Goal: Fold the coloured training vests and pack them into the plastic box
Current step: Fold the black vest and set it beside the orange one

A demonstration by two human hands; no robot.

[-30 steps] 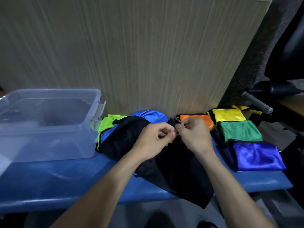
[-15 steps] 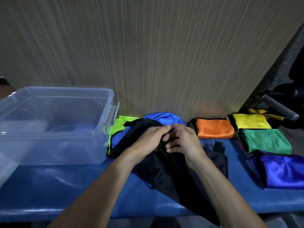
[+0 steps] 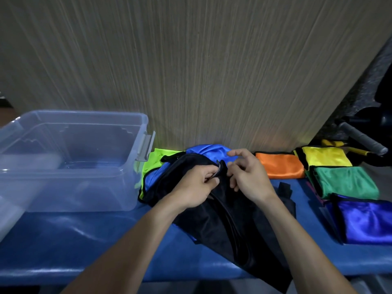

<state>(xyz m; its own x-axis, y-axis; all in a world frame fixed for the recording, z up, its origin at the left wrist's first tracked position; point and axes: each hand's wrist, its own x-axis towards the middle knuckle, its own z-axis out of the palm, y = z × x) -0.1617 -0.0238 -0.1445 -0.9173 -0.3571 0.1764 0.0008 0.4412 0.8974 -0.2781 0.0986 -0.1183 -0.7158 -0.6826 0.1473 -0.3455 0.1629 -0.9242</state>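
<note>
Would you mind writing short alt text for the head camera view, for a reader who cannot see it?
A person's left hand pinches the edge of a black vest on a blue table, with the right hand loosely curled beside it. A clear plastic box sits left; folded orange, yellow, green and blue vests lie right.

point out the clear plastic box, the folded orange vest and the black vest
clear plastic box (image 3: pixel 63 187), head view, front wall
folded orange vest (image 3: pixel 280 165), head view, middle
black vest (image 3: pixel 237 219), head view, middle of the cloth

Seven vests (image 3: pixel 222 209); one plastic box (image 3: pixel 70 162); two hands (image 3: pixel 197 185).
</note>
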